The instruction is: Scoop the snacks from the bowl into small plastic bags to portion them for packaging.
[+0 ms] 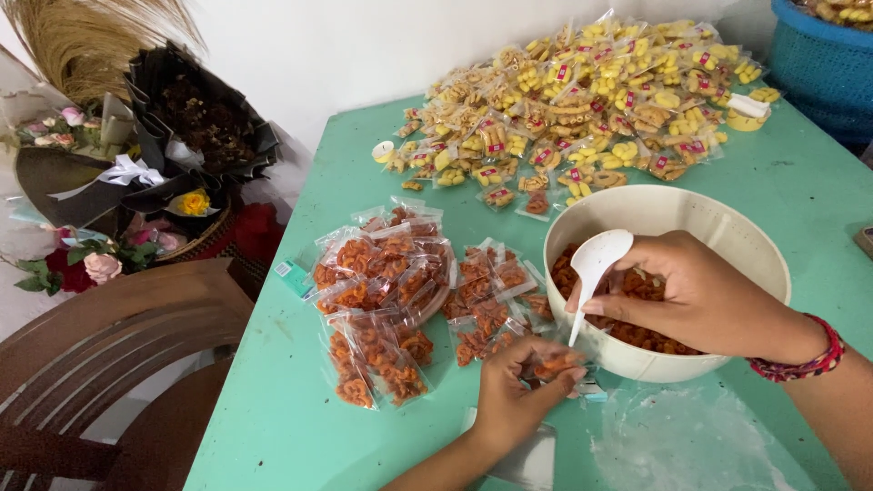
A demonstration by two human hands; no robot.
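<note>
One small packet (pixel 553 365) of orange snacks sits pinched in the left hand (pixel 518 391) beside a cream bowl (pixel 673 218), over which the right hand (pixel 700 295) grips a white spoon (pixel 596 264) (bowl-end up). Filled orange packets (pixel 382 291) lie nearby; yellow ones (pixel 582 100) are heaped across the green table (pixel 273 418).

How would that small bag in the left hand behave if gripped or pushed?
The bag looks like thin clear film, so probably floppy and slippery. It holds only a few orange snack pieces, so likely light. The pieces look brittle; the left hand pinching hard might crush them.
</note>
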